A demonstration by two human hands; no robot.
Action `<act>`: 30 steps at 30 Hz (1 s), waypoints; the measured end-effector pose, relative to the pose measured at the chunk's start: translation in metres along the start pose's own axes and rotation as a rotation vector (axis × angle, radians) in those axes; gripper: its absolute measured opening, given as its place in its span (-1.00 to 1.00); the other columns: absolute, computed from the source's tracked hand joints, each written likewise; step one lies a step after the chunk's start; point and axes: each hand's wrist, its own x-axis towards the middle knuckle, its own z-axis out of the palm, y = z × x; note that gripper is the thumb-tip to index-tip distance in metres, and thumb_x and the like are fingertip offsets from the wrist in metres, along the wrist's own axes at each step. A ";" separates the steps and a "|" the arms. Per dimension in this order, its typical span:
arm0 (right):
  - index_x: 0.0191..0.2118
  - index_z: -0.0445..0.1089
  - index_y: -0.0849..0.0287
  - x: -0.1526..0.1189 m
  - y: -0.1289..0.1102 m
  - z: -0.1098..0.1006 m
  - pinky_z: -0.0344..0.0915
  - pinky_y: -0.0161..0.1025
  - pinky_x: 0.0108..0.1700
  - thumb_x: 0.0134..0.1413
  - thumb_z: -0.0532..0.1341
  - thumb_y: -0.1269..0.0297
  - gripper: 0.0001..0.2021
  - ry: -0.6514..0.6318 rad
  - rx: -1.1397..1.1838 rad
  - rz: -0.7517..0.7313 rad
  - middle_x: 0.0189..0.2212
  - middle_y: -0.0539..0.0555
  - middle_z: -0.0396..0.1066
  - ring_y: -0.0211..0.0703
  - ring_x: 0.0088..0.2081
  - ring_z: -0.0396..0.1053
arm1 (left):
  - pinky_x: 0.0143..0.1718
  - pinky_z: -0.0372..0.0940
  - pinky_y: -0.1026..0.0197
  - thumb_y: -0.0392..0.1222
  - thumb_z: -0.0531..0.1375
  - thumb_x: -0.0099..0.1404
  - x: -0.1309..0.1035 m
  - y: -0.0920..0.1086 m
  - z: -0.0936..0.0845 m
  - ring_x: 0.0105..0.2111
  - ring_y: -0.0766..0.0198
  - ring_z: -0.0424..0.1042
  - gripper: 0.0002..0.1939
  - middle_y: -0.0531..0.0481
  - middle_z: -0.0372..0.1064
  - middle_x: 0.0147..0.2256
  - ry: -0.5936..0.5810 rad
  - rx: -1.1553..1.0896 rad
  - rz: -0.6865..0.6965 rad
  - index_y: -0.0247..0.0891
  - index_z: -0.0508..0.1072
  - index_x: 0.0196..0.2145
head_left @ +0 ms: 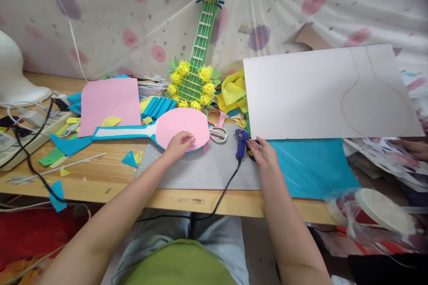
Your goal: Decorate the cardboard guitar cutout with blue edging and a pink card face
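Observation:
Over the lower edge of a pink paper oval [182, 122] is my left hand [180, 144], its fingers curled towards the thumb; I cannot make out anything between them. The oval covers the round body of a cut-out guitar shape with a blue-edged white neck [123, 132] pointing left. My right hand [263, 151] is open beside a blue hot glue gun [241, 143], fingertips close to its handle and to a black item [250, 153] partly hidden behind them. Scissors with pale handles [218, 134] lie between the oval and the glue gun.
A finished green paper guitar [197, 67] with yellow flowers leans at the back. A large white board [301, 93] with a drawn outline stands right, above blue sheet [310, 169]. Pink paper [110, 100] and scraps lie left. The gun's cord [227, 187] crosses the grey cutting mat [200, 173].

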 end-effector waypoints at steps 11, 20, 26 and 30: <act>-0.21 0.19 0.08 0.002 -0.009 0.040 0.43 -0.29 -0.18 0.03 0.14 0.42 -0.82 0.069 0.238 -0.228 -0.30 -0.09 0.38 -0.40 -0.34 0.42 | -0.17 0.25 0.12 -0.10 0.14 0.11 0.001 0.001 -0.001 -0.28 0.22 0.37 -0.83 -0.06 0.40 -0.35 -0.013 0.059 0.013 -0.26 0.41 -0.45; -0.18 0.20 0.02 -0.038 0.010 0.056 0.37 -0.19 -0.09 -0.07 0.21 0.36 -0.71 -0.128 0.234 -0.276 -0.17 -0.07 0.41 -0.37 -0.29 0.43 | -0.19 0.26 0.13 -0.09 0.14 0.09 0.001 0.002 -0.001 -0.29 0.21 0.37 -0.83 -0.05 0.40 -0.36 -0.005 0.082 0.021 -0.25 0.40 -0.46; -0.14 0.22 0.06 -0.043 0.008 0.047 0.38 -0.19 -0.13 -0.10 0.23 0.25 -0.66 -0.163 0.102 -0.341 -0.10 0.01 0.39 -0.31 -0.25 0.42 | -0.18 0.26 0.11 -0.05 0.14 0.09 0.003 -0.002 0.001 -0.29 0.19 0.38 -0.79 -0.07 0.41 -0.36 -0.005 0.047 -0.003 -0.26 0.40 -0.47; -0.14 0.22 0.06 -0.046 0.003 0.044 0.38 -0.19 -0.15 -0.14 0.25 0.21 -0.64 -0.223 0.039 -0.330 -0.11 0.02 0.39 -0.27 -0.23 0.42 | -0.16 0.27 0.09 -0.02 0.18 0.07 0.007 0.005 0.003 -0.28 0.19 0.40 -0.76 -0.06 0.42 -0.36 0.036 -0.030 -0.071 -0.27 0.41 -0.44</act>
